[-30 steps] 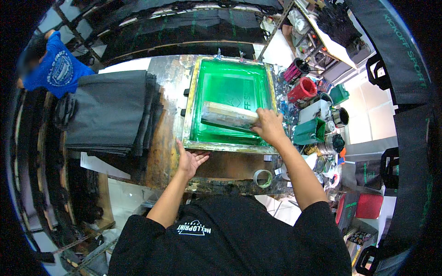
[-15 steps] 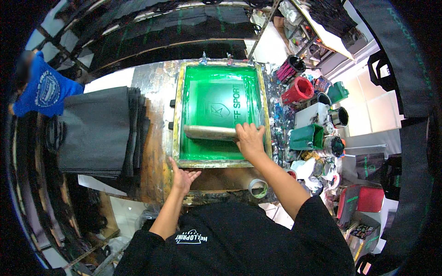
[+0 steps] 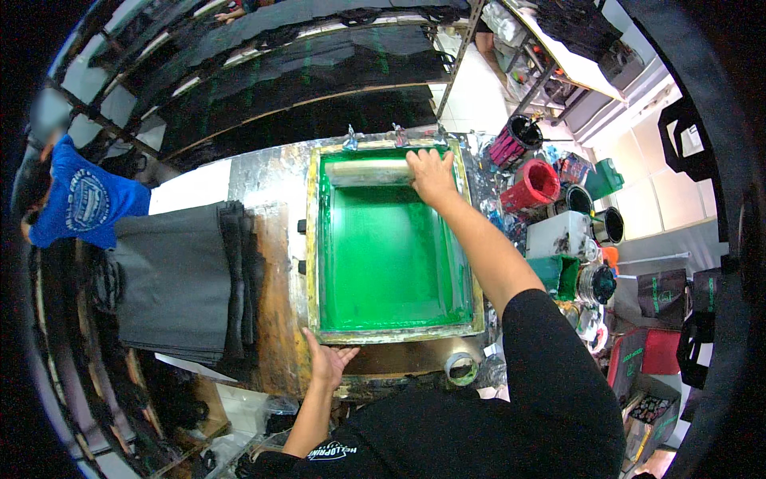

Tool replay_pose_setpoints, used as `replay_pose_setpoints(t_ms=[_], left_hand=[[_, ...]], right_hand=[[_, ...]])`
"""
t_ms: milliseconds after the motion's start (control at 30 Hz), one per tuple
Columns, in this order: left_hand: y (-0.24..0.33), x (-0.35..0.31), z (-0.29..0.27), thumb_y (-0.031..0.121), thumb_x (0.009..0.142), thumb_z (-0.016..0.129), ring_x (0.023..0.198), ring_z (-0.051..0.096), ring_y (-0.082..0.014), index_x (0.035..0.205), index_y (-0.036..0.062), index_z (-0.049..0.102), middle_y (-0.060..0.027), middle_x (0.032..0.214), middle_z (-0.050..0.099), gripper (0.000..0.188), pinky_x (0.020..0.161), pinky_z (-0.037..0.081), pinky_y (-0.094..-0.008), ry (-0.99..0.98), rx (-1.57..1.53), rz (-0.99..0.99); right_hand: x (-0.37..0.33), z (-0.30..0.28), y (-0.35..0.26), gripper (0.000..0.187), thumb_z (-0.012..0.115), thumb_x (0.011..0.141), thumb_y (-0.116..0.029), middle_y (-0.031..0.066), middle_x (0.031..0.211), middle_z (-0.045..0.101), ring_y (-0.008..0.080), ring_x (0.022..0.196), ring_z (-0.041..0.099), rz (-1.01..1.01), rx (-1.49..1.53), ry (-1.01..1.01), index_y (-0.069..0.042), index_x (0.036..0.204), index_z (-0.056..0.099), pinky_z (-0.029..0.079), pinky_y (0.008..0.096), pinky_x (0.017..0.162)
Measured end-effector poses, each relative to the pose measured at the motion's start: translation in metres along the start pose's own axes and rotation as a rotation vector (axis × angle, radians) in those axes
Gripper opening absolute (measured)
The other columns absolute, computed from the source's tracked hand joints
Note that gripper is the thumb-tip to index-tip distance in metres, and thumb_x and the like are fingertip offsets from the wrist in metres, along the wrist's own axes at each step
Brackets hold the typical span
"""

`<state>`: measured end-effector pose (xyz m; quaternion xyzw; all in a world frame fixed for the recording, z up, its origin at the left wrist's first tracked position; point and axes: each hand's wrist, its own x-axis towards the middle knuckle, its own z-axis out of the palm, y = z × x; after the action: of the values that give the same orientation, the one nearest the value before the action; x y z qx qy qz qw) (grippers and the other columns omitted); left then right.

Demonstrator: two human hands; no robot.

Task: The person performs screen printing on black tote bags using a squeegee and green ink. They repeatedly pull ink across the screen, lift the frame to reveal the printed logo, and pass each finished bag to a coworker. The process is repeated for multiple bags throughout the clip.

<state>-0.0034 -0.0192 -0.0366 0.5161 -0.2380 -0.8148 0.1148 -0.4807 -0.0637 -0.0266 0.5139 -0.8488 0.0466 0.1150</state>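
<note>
A screen printing frame [image 3: 316, 263] lies on the stained table, its mesh coated in green ink. With my right hand [image 3: 433, 177] I grip the right end of a squeegee [image 3: 369, 172], a long pale bar resting across the far end of the mesh. Green covers the mesh on the near side of it. My left hand [image 3: 326, 361] is at the frame's near left corner, fingers spread and palm turned up, holding nothing. Metal hinge clamps [image 3: 399, 135] sit along the frame's far edge.
Dark fabric bags [image 3: 179, 275] are stacked left of the frame. Ink containers crowd the right side, among them a red bucket [image 3: 530, 184] and a green tub [image 3: 557, 275]. A tape roll [image 3: 461, 369] lies near the front edge. A person in a blue shirt [image 3: 88, 195] stands far left.
My right hand has pushed the squeegee from the near part of the mesh to its far end. The dark design seen on the mesh before no longer shows. The whole view has shifted.
</note>
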Motion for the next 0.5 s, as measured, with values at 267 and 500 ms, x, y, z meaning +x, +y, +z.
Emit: replay_pose_setpoints(t_ms=[267, 500], left_hand=[[0.019, 0.014, -0.023, 0.096, 0.089, 0.015, 0.075, 0.075, -0.0346, 0.114, -0.0097, 0.057, -0.029, 0.084, 0.073, 0.117, 0.069, 0.063, -0.0432, 0.049, 0.65, -0.271], [0.133, 0.06, 0.078, 0.048, 0.096, 0.076, 0.07, 0.064, -0.0231, 0.085, 0.0025, 0.066, -0.0119, 0.072, 0.066, 0.047, 0.065, 0.05, -0.0377, 0.152, 1.232, 0.777]], right_hand=[[0.053, -0.022, 0.019, 0.062, 0.087, 0.079, -0.032, 0.0056, 0.124, 0.065, 0.0288, 0.122, 0.06, -0.034, 0.046, -0.177, -0.017, 0.131, 0.057, 0.041, 0.0616, 0.096], [0.032, 0.024, 0.009, 0.043, 0.08, 0.083, -0.025, 0.0038, 0.108, 0.065, 0.0252, 0.108, 0.062, -0.047, -0.041, 0.114, -0.017, 0.121, 0.062, 0.042, 0.0513, 0.09]])
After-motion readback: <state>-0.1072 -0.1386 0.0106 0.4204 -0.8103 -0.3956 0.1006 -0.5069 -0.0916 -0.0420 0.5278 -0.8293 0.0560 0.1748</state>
